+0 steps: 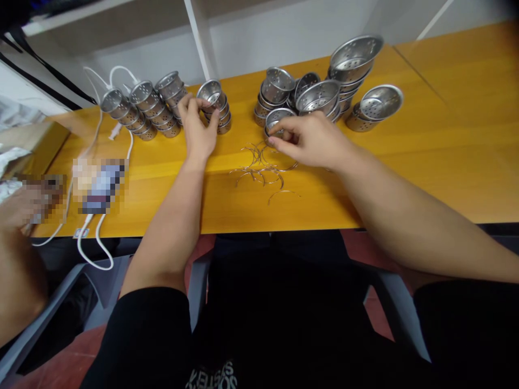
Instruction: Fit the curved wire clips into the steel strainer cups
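My left hand (198, 127) reaches to a short stack of small perforated metal cups (214, 111), its fingers curled around the top cup (211, 92). My right hand (310, 140) is closed in a pinch just in front of a single metal cup (278, 116), above a loose pile of thin wire handles (261, 167) on the orange table (425, 156). What the pinch holds is too small to make out.
Leaning stacks of the same cups (141, 108) stand at the left, and larger strainer bowls (352, 59) with more cups (275, 89) at the back right. White cables (95, 237) trail over the table's left edge. Another person's arm (18, 254) is at far left.
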Available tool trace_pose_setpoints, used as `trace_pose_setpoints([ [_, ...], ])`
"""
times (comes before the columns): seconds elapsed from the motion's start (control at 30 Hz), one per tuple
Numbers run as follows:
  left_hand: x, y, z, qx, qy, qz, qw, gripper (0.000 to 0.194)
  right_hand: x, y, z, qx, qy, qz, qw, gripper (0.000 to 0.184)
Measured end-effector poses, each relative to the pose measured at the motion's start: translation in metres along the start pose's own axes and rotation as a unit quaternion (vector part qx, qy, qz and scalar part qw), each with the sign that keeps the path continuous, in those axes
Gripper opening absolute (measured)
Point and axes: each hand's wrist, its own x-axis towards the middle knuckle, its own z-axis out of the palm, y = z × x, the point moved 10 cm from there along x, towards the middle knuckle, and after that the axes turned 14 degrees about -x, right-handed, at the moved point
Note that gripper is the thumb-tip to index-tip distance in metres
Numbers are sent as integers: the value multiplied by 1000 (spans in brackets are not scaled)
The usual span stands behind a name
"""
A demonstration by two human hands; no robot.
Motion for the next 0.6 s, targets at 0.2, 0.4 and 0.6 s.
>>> trace_pose_setpoints([
  [0.2,1,-23,-3,88,54,-10,995,89,-1,-11,-5,30,-13,-35,999,33],
  [0.4,5,10,0,96,65,35,993,83,-7,-9,13,8,-171,-71,983,18],
  [0.6,6,53,27,-12,91,14,996,110,-18,7,38,-56,-291,-62,953,11],
])
